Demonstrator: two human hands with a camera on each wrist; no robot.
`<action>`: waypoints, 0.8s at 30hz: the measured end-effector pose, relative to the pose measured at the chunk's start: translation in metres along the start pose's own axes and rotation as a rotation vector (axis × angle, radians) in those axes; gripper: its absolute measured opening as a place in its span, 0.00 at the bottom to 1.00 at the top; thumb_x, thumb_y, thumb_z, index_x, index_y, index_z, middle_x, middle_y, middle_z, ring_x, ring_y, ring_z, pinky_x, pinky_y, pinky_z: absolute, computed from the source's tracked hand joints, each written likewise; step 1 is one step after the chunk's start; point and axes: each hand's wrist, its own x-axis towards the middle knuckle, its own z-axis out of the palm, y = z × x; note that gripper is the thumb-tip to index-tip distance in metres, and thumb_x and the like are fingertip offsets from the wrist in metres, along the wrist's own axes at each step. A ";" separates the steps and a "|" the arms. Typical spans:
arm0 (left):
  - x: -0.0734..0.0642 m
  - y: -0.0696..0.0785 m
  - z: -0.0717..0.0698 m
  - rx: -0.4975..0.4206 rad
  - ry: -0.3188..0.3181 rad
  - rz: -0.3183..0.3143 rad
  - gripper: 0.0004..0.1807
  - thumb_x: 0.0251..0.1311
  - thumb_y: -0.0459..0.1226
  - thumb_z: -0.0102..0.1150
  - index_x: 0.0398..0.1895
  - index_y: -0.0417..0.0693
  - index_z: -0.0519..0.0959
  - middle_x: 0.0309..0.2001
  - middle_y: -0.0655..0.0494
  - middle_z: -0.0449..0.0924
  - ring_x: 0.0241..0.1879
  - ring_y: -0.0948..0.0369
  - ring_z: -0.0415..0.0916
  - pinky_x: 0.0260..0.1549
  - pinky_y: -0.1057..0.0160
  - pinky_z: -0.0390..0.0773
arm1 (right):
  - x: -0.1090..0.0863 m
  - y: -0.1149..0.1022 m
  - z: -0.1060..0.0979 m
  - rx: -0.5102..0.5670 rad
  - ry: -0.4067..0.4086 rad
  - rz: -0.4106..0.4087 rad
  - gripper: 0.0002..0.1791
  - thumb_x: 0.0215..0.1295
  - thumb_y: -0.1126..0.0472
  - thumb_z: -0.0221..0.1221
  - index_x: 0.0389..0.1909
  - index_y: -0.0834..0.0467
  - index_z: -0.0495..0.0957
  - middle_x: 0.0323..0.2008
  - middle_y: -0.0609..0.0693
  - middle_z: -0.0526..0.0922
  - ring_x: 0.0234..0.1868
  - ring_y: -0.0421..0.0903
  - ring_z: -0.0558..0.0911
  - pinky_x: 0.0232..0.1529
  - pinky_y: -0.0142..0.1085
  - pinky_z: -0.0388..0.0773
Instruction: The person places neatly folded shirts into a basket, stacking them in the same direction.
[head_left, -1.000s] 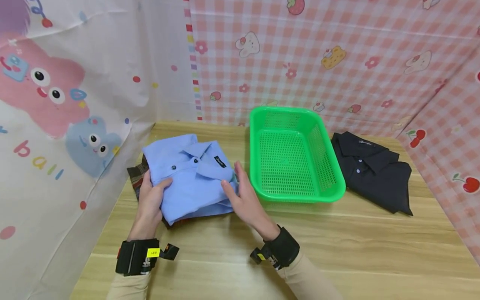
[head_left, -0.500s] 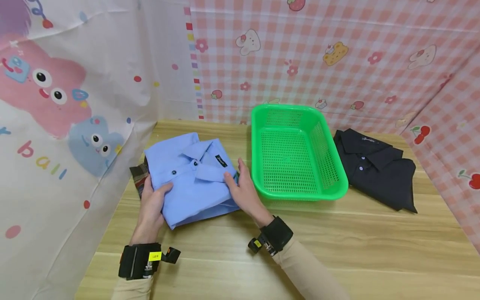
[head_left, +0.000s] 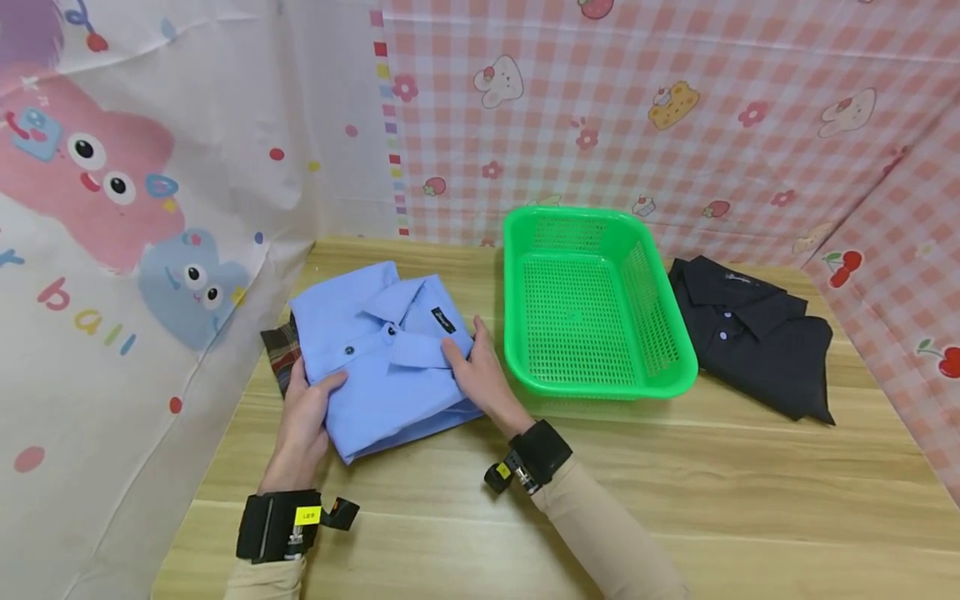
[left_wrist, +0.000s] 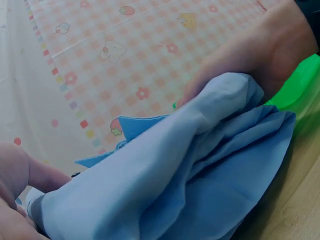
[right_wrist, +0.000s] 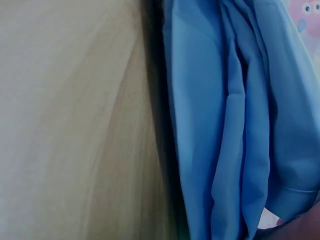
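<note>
A folded light blue shirt [head_left: 367, 375], collar and dark label facing up, lies at the left of the table over a dark plaid garment [head_left: 281, 350], most of which is hidden. My left hand [head_left: 298, 421] grips the shirt's left edge, thumb on top and fingers underneath. At the collar side my right hand [head_left: 486, 377] holds the opposite edge, its thumb on the cloth near the label. In the left wrist view the shirt's folded layers [left_wrist: 150, 180] hang loosely between both hands. The right wrist view has the layered edge [right_wrist: 220, 130] close over the wood.
A green plastic basket [head_left: 600, 391] with perforated walls stands just right of my right hand. Beyond it lies a folded black shirt [head_left: 772, 358]. Patterned cloth [head_left: 465, 125] hangs behind the wooden table [head_left: 675, 475] and at both sides.
The blue shirt's front edge has come slightly nearer to me and now covers the plaid that showed below it. My right thumb has settled onto the shirt by the collar.
</note>
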 end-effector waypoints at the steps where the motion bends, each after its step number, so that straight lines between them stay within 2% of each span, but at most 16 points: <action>1: 0.000 0.000 0.000 -0.004 -0.004 -0.003 0.47 0.74 0.31 0.50 0.86 0.57 0.35 0.85 0.53 0.39 0.82 0.55 0.43 0.80 0.56 0.47 | 0.001 0.000 0.001 0.006 -0.003 0.012 0.46 0.79 0.44 0.50 0.83 0.64 0.40 0.80 0.67 0.51 0.80 0.60 0.55 0.79 0.52 0.54; 7: 0.000 -0.004 -0.003 -0.017 -0.033 -0.043 0.47 0.74 0.32 0.50 0.85 0.57 0.33 0.85 0.53 0.38 0.82 0.55 0.43 0.80 0.56 0.47 | 0.004 0.002 0.003 0.037 -0.020 0.071 0.47 0.78 0.45 0.52 0.83 0.64 0.41 0.80 0.66 0.52 0.81 0.59 0.54 0.80 0.50 0.53; 14: 0.001 -0.009 -0.006 -0.040 -0.049 -0.055 0.46 0.75 0.34 0.50 0.85 0.55 0.35 0.84 0.52 0.41 0.81 0.55 0.45 0.79 0.56 0.48 | 0.005 0.004 0.002 0.119 0.043 0.032 0.47 0.73 0.49 0.60 0.82 0.64 0.46 0.73 0.68 0.65 0.74 0.62 0.67 0.76 0.52 0.61; 20: -0.001 -0.014 -0.007 -0.044 -0.061 -0.067 0.44 0.76 0.34 0.48 0.85 0.56 0.36 0.84 0.52 0.43 0.80 0.55 0.46 0.79 0.56 0.49 | 0.004 0.001 -0.001 0.184 0.036 0.074 0.53 0.69 0.51 0.65 0.82 0.65 0.44 0.73 0.66 0.66 0.71 0.61 0.70 0.76 0.51 0.61; 24: 0.000 -0.017 -0.008 -0.022 -0.055 -0.065 0.44 0.77 0.34 0.47 0.85 0.57 0.35 0.84 0.51 0.41 0.81 0.54 0.45 0.79 0.54 0.48 | 0.003 -0.002 -0.002 0.186 0.013 0.091 0.50 0.68 0.51 0.67 0.81 0.66 0.51 0.74 0.66 0.66 0.73 0.61 0.68 0.76 0.51 0.61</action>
